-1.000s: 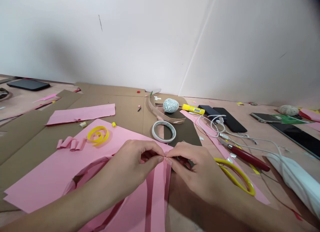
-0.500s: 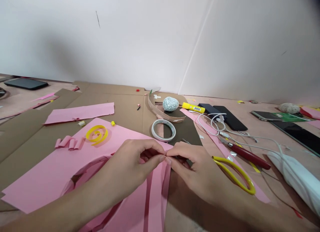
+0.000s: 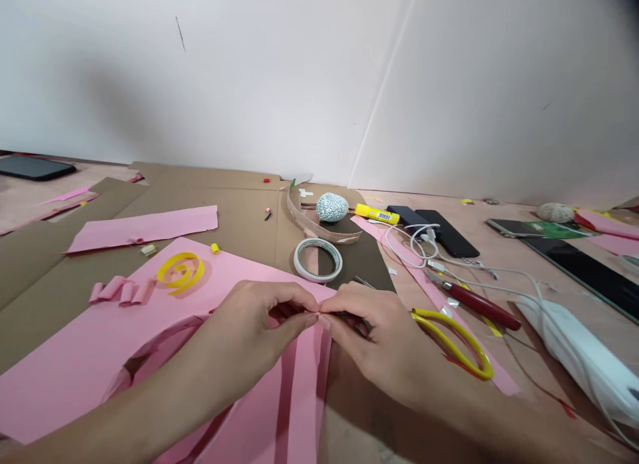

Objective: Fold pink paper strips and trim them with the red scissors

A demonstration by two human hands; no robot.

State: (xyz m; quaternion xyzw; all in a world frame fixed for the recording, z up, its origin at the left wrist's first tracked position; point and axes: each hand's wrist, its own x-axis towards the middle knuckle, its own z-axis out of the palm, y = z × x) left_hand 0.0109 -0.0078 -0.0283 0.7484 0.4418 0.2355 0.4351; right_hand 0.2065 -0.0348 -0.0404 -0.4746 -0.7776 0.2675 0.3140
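Observation:
The fingertips of my left hand (image 3: pixel 259 327) and my right hand (image 3: pixel 374 331) meet over the table, pinching a tiny piece of pink paper (image 3: pixel 318 313), mostly hidden between them. Below lies a large pink paper sheet (image 3: pixel 124 337), with folded pink strips under my left forearm. A coiled yellow paper strip (image 3: pixel 200 271) and several small pink paper rolls (image 3: pixel 128 293) rest on the sheet to the left. Just beyond my fingertips is a roll of white tape (image 3: pixel 298 265). Beside my right wrist are the yellow handles of scissors (image 3: pixel 483 351), partly covered by the hand.
Brown cardboard (image 3: pixel 239 231) covers the table's left and middle. A yellow glue stick (image 3: pixel 367 212), a patterned ball (image 3: pixel 332 208) and phones (image 3: pixel 446 232) lie farther back. To the right are a red-handled knife (image 3: pixel 482 307), white cables and a white power strip (image 3: pixel 574 351). A white wall (image 3: pixel 249 84) stands behind.
The view has turned slightly to the right, so the table items appear shifted left. Both hands keep their fingertips together on the pink paper, with only slight finger movement.

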